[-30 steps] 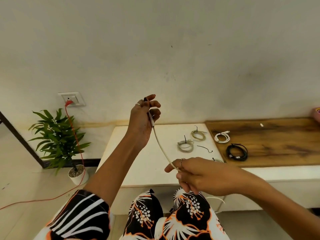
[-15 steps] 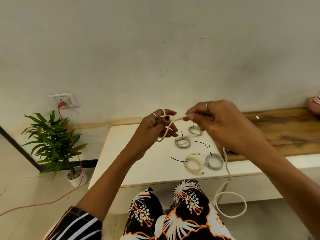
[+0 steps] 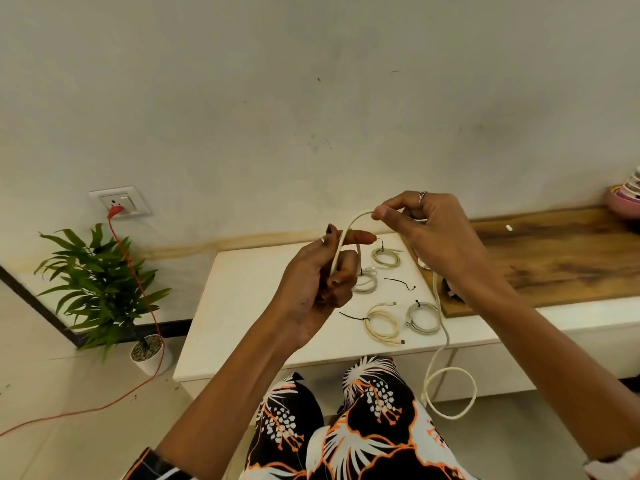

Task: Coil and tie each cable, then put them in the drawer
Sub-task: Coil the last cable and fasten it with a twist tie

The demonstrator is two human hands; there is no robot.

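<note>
A cream cable [image 3: 349, 227] arches between both hands above the white table [image 3: 242, 306]. My left hand [image 3: 323, 271] is closed around one end of it, fingers curled. My right hand [image 3: 429, 237] pinches the cable higher up; the rest hangs below it and loops [image 3: 450, 393] near the floor. Several coiled, tied cables lie on the table: a cream one [image 3: 382, 323], a grey one [image 3: 424, 317], a greenish one [image 3: 386, 257] and a white one [image 3: 365, 282] partly behind my left hand. A loose black tie [image 3: 401, 283] lies among them.
A wooden top [image 3: 554, 258] adjoins the table on the right, with pink bowls [image 3: 627, 202] at its far end. A potted plant [image 3: 104, 289] stands on the floor at left. A red cord [image 3: 138, 289] runs from the wall socket [image 3: 119, 202] across the floor.
My right hand has lifted the cable into a higher arch toward my left hand, which has closed tighter around the cable. The view has shifted slightly.
</note>
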